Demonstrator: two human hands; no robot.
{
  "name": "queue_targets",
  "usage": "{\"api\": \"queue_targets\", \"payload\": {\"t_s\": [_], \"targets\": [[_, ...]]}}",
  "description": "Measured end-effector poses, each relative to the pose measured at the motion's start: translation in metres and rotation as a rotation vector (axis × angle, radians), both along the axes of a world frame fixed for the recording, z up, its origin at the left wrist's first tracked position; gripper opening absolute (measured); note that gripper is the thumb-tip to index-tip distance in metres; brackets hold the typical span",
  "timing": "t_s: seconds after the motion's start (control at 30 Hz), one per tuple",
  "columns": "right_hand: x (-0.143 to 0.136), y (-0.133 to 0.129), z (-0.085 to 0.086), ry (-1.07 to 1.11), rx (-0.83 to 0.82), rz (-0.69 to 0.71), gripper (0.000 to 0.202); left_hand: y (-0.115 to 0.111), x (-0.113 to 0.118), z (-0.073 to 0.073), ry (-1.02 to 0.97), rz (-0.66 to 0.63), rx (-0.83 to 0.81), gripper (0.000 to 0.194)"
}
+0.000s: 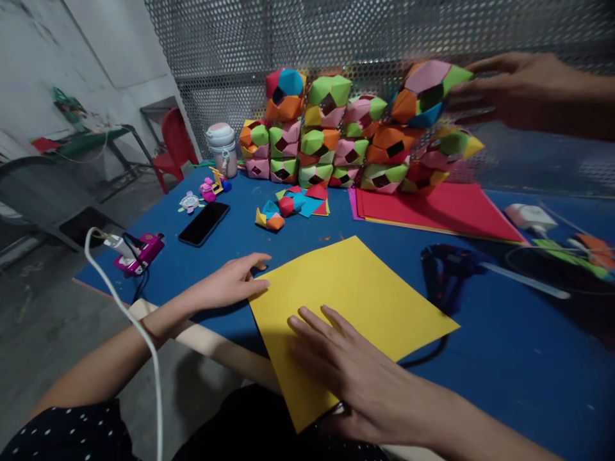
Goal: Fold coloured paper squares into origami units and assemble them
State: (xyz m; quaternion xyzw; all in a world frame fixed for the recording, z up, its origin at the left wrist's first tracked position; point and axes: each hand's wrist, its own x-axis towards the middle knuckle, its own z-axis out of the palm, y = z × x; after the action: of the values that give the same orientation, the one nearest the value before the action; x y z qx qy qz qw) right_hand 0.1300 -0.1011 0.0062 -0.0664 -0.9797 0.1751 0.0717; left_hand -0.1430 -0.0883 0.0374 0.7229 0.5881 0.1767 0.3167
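Observation:
A square sheet of yellow paper (355, 291) lies at the near side of the blue table, one corner hanging past the edge. Over its lower part my right hand (348, 368) rests with fingers stretched and spread. Something small and dark shows under that palm, too hidden to name. My left hand (233, 280) is at the sheet's left corner, its fingers extended and the thumb at the paper's edge. Just right of the sheet, partly under its edge, is a dark blue glue gun (449, 266) with a glue stick (526, 282) in its back.
Folded paper balls (317, 146) stand stacked at the back; another person's hand (523, 83) is at the top right one. Red paper sheets (432, 208), small paper pieces (293, 203), a phone (204, 224), a bottle (223, 150) and a purple power strip (144, 253) with a white cable lie around.

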Motion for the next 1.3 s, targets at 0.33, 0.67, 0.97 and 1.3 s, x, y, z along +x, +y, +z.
{"api": "queue_targets", "payload": {"t_s": [0.33,0.67,0.97,1.3], "targets": [[-0.003,-0.003,-0.015,0.478,-0.200,-0.270,0.034,-0.016,0.000,0.013,-0.186,0.216,0.162,0.039],[0.003,0.011,0.003,0.831,-0.756,-1.247,0.046,-0.048,0.022,0.000,0.017,0.105,0.402,0.030],[0.007,0.011,-0.003,0.818,-0.662,-1.185,0.037,-0.032,0.055,-0.033,0.430,-0.365,0.322,0.035],[0.020,0.005,0.002,0.712,-0.050,-0.288,0.042,-0.020,-0.036,-0.007,0.342,0.195,0.460,0.031]]}}
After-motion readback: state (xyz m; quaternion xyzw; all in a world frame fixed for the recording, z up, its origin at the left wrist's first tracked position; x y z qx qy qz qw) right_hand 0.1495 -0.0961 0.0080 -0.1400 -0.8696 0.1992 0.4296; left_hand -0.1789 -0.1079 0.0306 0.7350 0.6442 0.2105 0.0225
